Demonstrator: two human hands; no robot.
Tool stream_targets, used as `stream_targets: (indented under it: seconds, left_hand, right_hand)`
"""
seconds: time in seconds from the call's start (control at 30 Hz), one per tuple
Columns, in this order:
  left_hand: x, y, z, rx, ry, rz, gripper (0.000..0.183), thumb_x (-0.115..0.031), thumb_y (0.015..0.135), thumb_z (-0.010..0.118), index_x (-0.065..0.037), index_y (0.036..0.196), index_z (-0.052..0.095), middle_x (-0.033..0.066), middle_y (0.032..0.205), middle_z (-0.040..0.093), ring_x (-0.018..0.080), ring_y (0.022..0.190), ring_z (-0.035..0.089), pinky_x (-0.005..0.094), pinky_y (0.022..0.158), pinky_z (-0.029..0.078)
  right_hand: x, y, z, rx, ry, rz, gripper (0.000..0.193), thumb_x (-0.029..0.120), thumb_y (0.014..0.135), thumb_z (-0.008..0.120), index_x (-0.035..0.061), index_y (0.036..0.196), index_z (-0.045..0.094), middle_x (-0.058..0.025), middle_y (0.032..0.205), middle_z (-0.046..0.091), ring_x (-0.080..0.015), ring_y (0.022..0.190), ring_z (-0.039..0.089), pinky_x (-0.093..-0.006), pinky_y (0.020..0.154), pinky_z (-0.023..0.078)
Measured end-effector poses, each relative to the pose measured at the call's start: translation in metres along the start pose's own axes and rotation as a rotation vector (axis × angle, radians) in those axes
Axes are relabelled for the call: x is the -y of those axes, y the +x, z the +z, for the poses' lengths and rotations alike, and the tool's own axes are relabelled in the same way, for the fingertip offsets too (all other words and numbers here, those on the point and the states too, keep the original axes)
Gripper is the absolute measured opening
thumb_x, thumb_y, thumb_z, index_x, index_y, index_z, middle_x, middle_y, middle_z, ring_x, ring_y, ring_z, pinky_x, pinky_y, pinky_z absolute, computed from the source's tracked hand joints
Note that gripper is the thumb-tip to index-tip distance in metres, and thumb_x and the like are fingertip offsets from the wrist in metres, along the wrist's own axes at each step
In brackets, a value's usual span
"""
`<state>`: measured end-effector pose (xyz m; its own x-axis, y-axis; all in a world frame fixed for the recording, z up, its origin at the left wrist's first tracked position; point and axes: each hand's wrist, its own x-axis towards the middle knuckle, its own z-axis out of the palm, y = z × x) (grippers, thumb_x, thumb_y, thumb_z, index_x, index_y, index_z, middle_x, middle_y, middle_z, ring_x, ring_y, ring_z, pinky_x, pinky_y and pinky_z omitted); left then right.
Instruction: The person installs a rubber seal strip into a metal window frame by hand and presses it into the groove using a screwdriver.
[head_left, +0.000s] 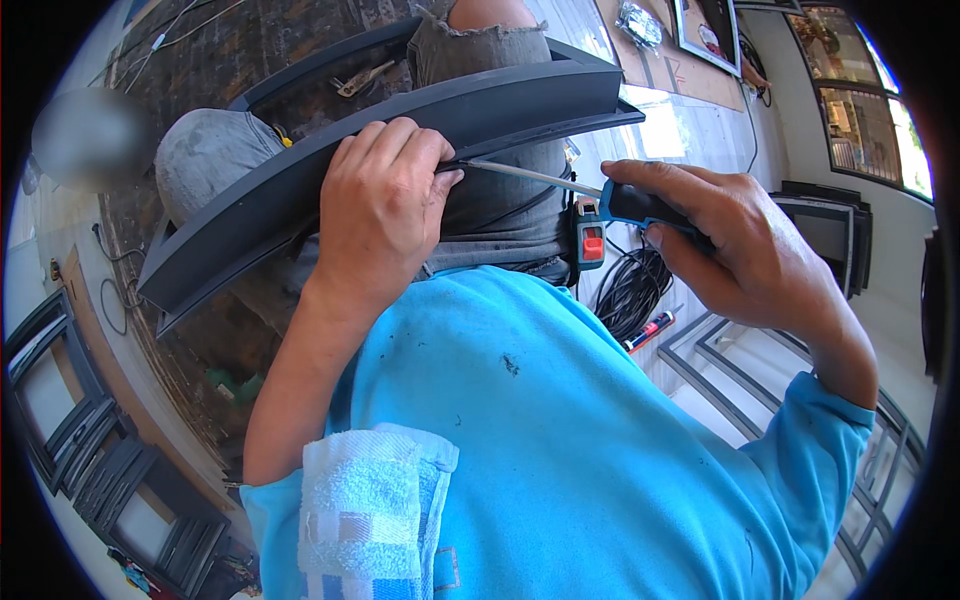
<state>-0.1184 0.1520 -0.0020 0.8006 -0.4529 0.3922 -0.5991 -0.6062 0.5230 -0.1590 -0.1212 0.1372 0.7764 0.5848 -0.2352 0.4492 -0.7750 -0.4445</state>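
Across my raised legs rests a dark grey frame [500, 97] with long flat bars, tilted up toward the right. My left hand [385, 195] grips its near bar, fingers over the top and thumb pinching the lower edge. In my right hand [735, 235] is a screwdriver [530, 175] with a blue and black handle and a long metal shaft. The shaft points left, and its tip meets the bar's lower edge just beside my left thumb. What exactly the tip touches is too small to tell.
A tape measure [590, 238] sits at my right hip, near a coil of black cable [638, 290] and a tube [650, 330]. Grey metal frames [722, 372] lie at right; dark frames [95, 450] are stacked at left. A hand tool [362, 80] lies beyond the bar.
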Motion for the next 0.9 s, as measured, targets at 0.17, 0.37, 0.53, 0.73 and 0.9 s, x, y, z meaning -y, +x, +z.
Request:
stream_targets:
  seconds: [0.17,0.37,0.53,0.73,0.9]
  left_hand:
    - [0.003,-0.001,0.005,-0.034,-0.003,0.027,0.016,-0.01,0.082,0.077,-0.007,0.093,0.067,0.0067,0.09,0.064,0.0286,0.09,0.063,0.0413,0.082,0.049]
    - [0.003,-0.001,0.003,-0.049,0.009,0.041,0.014,-0.009,0.083,0.078,-0.005,0.093,0.07,0.0075,0.09,0.069,0.0283,0.085,0.065,0.0403,0.078,0.049]
    - [0.005,-0.001,0.007,-0.066,0.016,0.074,0.013,-0.008,0.081,0.079,-0.005,0.09,0.069,0.0059,0.089,0.069,0.0267,0.085,0.065,0.0393,0.076,0.049]
    - [0.007,0.002,0.008,-0.07,-0.014,0.092,0.013,-0.006,0.08,0.079,-0.006,0.089,0.069,0.0045,0.089,0.069,0.0257,0.085,0.066,0.0388,0.074,0.048]
    - [0.009,0.003,0.002,-0.012,-0.033,0.131,0.014,-0.003,0.08,0.078,-0.006,0.091,0.069,0.0053,0.088,0.068,0.0265,0.084,0.065,0.0392,0.074,0.048]
  right_hand:
    - [0.003,0.005,-0.01,0.036,0.004,-0.007,0.047,-0.001,0.093,0.058,0.0015,0.14,0.057,-0.0237,0.101,0.073,-0.0269,0.069,0.074,-0.0365,0.06,0.058]
    - [0.02,0.022,-0.033,0.077,-0.106,0.052,0.042,0.003,0.092,0.062,0.0047,0.134,0.064,-0.0171,0.094,0.072,-0.0258,0.073,0.069,-0.0389,0.067,0.054]
    - [0.053,0.05,-0.048,0.11,-0.419,0.004,0.032,0.007,0.088,0.071,0.0046,0.12,0.071,-0.0124,0.089,0.068,-0.0281,0.085,0.065,-0.0415,0.08,0.051]
    - [0.051,0.058,-0.067,0.229,-0.484,0.058,0.035,0.006,0.092,0.067,0.0079,0.126,0.067,-0.012,0.093,0.067,-0.0268,0.086,0.064,-0.042,0.084,0.052]
    - [0.004,0.018,-0.113,-0.17,-0.066,0.493,0.04,0.005,0.09,0.066,0.0095,0.129,0.059,-0.0038,0.091,0.062,-0.0165,0.076,0.061,-0.0302,0.068,0.05]
